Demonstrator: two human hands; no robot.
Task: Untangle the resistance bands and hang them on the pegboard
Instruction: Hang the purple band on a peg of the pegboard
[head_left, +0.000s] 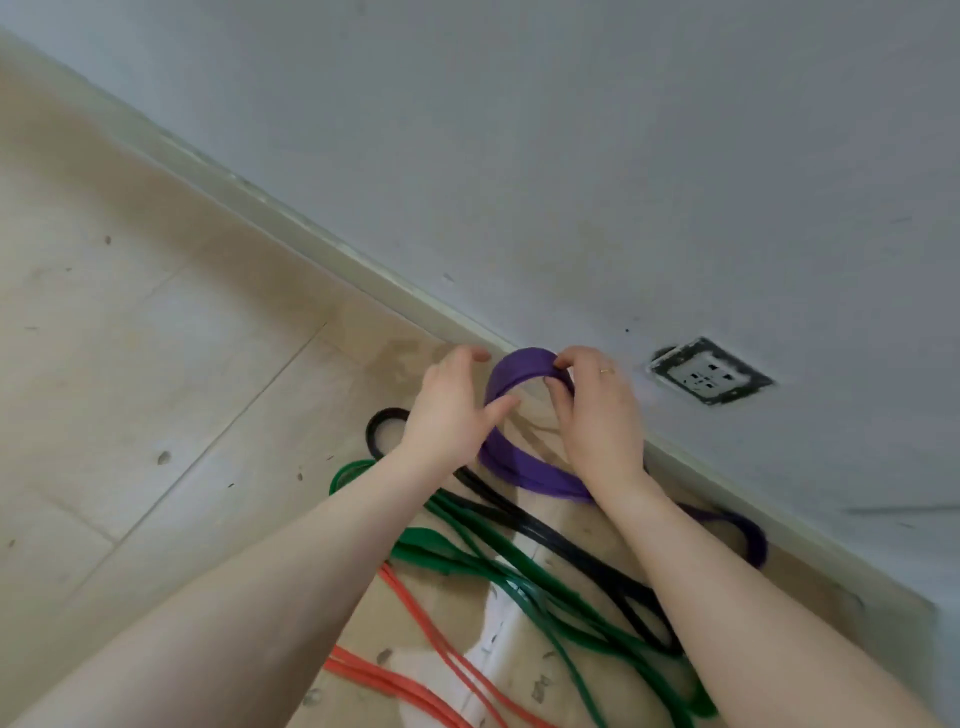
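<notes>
A wide purple band (511, 371) arches up off the floor close to the wall. My right hand (597, 410) pinches the top of its loop between fingers and thumb. My left hand (449, 413) is beside the loop with fingers spread and its thumb touching the band's left side. Black band (561, 545), green band (467, 556) and orange band (415, 623) lie tangled across the floor under my forearms. The purple band's far end (748, 535) lies by the skirting. No pegboard is in view.
The floor is pale tile (156, 364) with a skirting board (322, 244) along a grey wall. A wall socket (709, 376) sits low on the wall, right of my hands. A white strip (498, 634) lies under the bands.
</notes>
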